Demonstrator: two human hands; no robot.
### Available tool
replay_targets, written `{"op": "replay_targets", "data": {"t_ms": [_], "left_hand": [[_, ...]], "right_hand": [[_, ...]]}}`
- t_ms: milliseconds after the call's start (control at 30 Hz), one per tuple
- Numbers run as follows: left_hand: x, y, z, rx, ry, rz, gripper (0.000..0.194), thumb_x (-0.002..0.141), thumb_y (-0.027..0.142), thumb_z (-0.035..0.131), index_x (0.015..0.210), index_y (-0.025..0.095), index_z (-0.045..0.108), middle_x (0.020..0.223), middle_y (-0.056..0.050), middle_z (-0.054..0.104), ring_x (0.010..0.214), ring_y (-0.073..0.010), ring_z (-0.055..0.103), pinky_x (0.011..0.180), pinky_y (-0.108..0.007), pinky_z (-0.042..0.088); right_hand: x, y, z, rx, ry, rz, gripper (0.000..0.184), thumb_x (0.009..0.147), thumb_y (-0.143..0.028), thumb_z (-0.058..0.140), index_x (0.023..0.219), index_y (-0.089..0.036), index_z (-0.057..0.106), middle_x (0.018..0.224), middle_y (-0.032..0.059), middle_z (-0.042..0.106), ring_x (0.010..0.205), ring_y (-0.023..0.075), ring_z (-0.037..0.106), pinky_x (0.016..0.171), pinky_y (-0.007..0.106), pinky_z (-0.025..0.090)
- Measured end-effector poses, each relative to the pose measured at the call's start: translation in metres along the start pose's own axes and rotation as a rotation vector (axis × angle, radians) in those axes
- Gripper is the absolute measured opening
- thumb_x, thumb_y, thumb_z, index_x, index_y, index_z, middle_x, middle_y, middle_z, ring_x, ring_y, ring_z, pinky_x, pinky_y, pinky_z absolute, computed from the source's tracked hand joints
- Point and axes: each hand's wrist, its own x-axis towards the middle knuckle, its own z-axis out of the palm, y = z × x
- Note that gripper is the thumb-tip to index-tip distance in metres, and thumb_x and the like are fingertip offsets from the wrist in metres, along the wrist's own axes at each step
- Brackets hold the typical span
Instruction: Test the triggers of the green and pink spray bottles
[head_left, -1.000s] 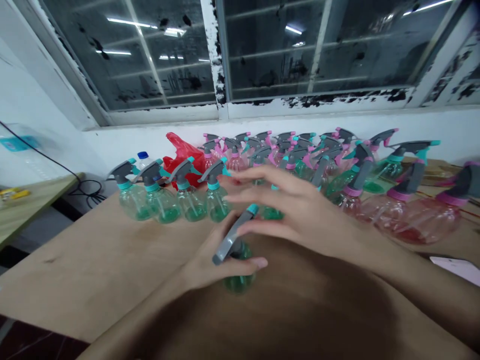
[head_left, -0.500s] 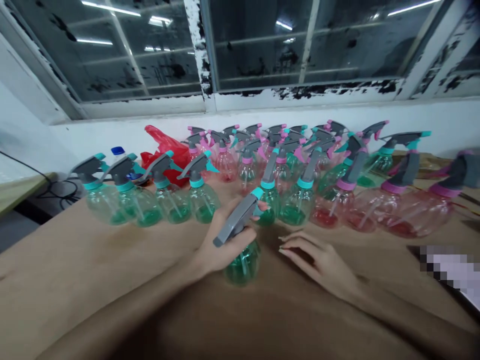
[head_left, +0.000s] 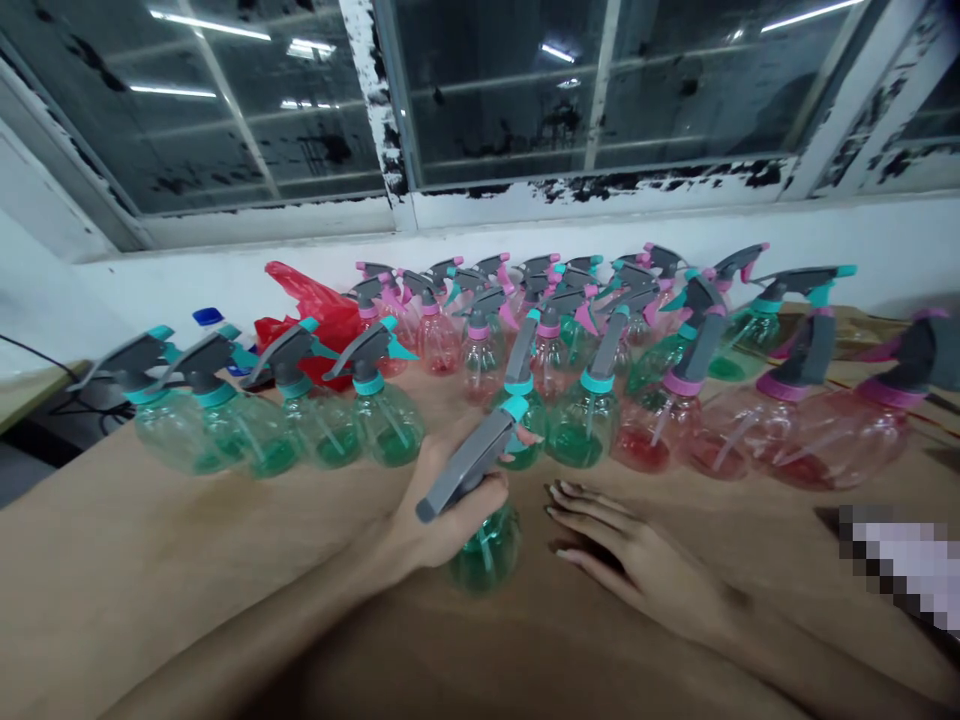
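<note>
My left hand is wrapped round the neck of a green spray bottle with a grey and teal trigger head. The bottle stands on the table in front of me, some green liquid inside it. To its right, my right hand rests on the tabletop, fingers stretched out and holding nothing. Just behind the hands runs a row of spray bottles: green ones such as this left one and this middle one, then pink ones toward the right.
More pink and green spray bottles crowd the back near the wall. A red plastic bag and a blue-capped bottle sit at the back left. Black cables hang beyond the left edge. At the right lies a blurred-out flat object.
My right hand has flattened onto the table, its fingers straighter than before. My left hand keeps its hold on the spray bottle. The camera view has shifted slightly.
</note>
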Motion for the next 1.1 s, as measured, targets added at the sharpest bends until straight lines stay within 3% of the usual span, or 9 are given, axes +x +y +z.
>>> {"op": "replay_targets", "data": {"t_ms": [167, 333, 467, 667, 800, 1100], "left_hand": [[0.0011, 0.0005, -0.0018, 0.030, -0.056, -0.032, 0.023, 0.070, 0.022, 0.048, 0.088, 0.025, 0.062, 0.060, 0.002, 0.053, 0.053, -0.0155, 0.049, 0.056, -0.030, 0.044], [0.0004, 0.0014, -0.0038, 0.042, -0.058, -0.030, 0.013, 0.069, 0.023, 0.047, 0.076, 0.022, 0.059, 0.063, 0.001, 0.055, 0.056, -0.0156, 0.052, 0.057, -0.029, 0.044], [-0.0017, 0.0017, -0.0038, 0.019, -0.096, -0.080, 0.013, 0.072, 0.024, 0.047, 0.081, 0.024, 0.057, 0.055, 0.003, 0.052, 0.051, -0.0156, 0.051, 0.051, -0.028, 0.044], [0.0005, 0.0012, 0.0027, 0.025, 0.010, -0.075, 0.027, 0.074, 0.024, 0.049, 0.098, 0.025, 0.061, 0.078, -0.001, 0.061, 0.063, -0.0161, 0.057, 0.062, -0.029, 0.051], [0.0009, 0.0010, 0.0049, -0.028, 0.023, -0.086, 0.027, 0.075, 0.023, 0.051, 0.099, 0.022, 0.063, 0.078, -0.002, 0.060, 0.065, -0.0158, 0.057, 0.071, -0.032, 0.053], [-0.0013, -0.0018, 0.0046, -0.016, 0.002, -0.104, 0.031, 0.077, 0.026, 0.050, 0.107, 0.023, 0.061, 0.083, -0.004, 0.061, 0.064, -0.0162, 0.057, 0.071, -0.036, 0.053]], "right_hand": [[-0.0006, -0.0004, 0.0007, -0.004, -0.002, -0.003, 0.038, 0.090, -0.035, 0.045, 0.125, -0.021, 0.052, 0.135, 0.0045, 0.049, 0.128, 0.0204, 0.038, 0.104, 0.041, 0.037], [-0.0008, -0.0002, 0.0017, -0.006, 0.011, -0.006, 0.039, 0.090, -0.034, 0.046, 0.126, -0.021, 0.051, 0.135, 0.0044, 0.049, 0.127, 0.0205, 0.039, 0.104, 0.041, 0.038], [-0.0007, 0.0002, 0.0023, 0.000, 0.029, -0.011, 0.039, 0.089, -0.033, 0.049, 0.125, -0.022, 0.052, 0.134, 0.0036, 0.050, 0.127, 0.0209, 0.040, 0.103, 0.041, 0.039], [-0.0003, -0.0009, 0.0014, 0.026, 0.051, -0.003, 0.038, 0.088, -0.032, 0.050, 0.125, -0.023, 0.052, 0.133, 0.0039, 0.051, 0.126, 0.0216, 0.041, 0.103, 0.042, 0.039], [0.0001, 0.0000, 0.0010, 0.045, 0.033, -0.006, 0.038, 0.089, -0.032, 0.049, 0.125, -0.023, 0.052, 0.132, 0.0043, 0.052, 0.126, 0.0214, 0.041, 0.103, 0.043, 0.039], [-0.0005, 0.0026, 0.0037, 0.057, 0.065, -0.012, 0.039, 0.088, -0.033, 0.049, 0.126, -0.023, 0.051, 0.132, 0.0039, 0.052, 0.125, 0.0218, 0.043, 0.102, 0.043, 0.040]]}}
